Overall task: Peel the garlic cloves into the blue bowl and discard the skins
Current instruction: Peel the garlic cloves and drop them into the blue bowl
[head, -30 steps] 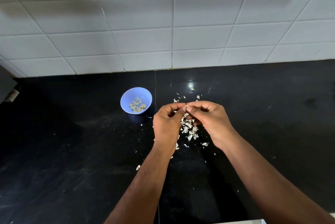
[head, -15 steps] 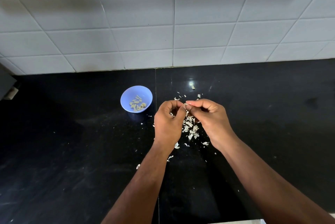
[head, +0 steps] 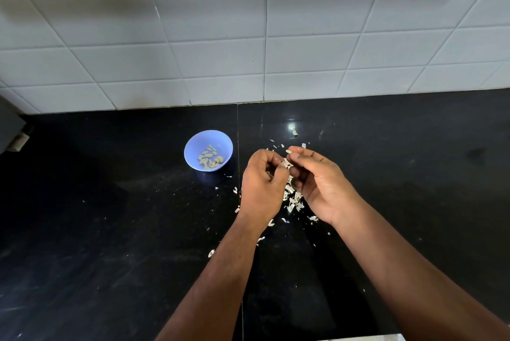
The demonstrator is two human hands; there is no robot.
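Hands drifted apart a bit vs half a second ago: right hand rotated palm-up and opened out, left hand rolled slightly inward; bowl and skin pile unchanged.

Left to right:

- Black polished stone table (head: 82, 230) runs full width, white tiled wall (head: 193, 37) along its back edge. Grey object clipped at the far left edge, can't identify.
- Small round blue plastic bowl (head: 193, 147) sits left of centre, nearer the back edge, just left of the table's seam line. Pale peeled garlic cloves (head: 209, 159) lie loose in the bottom.
- Left hand (head: 262, 183) held above the table right of the bowl, fingers curled in. Grip: fingertips bunched toward the thumb; whether they pinch anything is hidden, cannot tell.
- Between both hands, a small whitish garlic clove with papery skin (head: 287, 163); which fingers actually hold it is unclear.
- Scattered white papery garlic skins (head: 294, 201) piled on the table directly under and between the hands, stray flakes toward the front edge and toward the back.
- Right hand (head: 320, 183) palm turned up, fingers loosely bent. Grip: thumb and forefinger tips meet by the clove, other fingers relaxed.
- One stray pale garlic piece (head: 295, 132) lies behind the hands, next to a light reflection.
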